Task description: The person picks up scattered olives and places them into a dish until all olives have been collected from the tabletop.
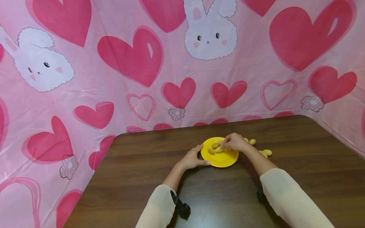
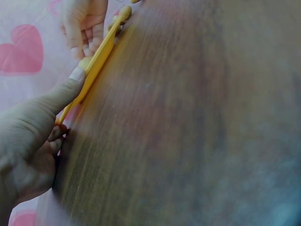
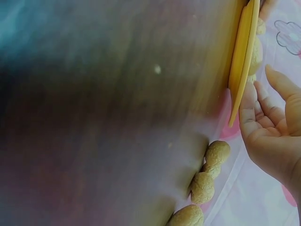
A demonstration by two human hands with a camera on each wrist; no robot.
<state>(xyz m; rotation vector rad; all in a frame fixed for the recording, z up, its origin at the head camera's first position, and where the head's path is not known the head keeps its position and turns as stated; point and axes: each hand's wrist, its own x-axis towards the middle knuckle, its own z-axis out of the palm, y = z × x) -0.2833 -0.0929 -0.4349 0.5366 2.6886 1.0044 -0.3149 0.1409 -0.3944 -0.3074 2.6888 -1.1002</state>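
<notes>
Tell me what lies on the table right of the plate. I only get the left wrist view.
Observer: Head view shows four loose potato-like pieces on the table there, in two pairs.
Operator: And the pieces on the plate, which part?
Observer: From above, the plate pieces sit mid-plate and toward the far side; the near part is bare.
Operator: Where's the right hand relative to the rim?
Observer: Over the far right rim, by the head view. Can't tell whether it's gripping a piece.
</notes>
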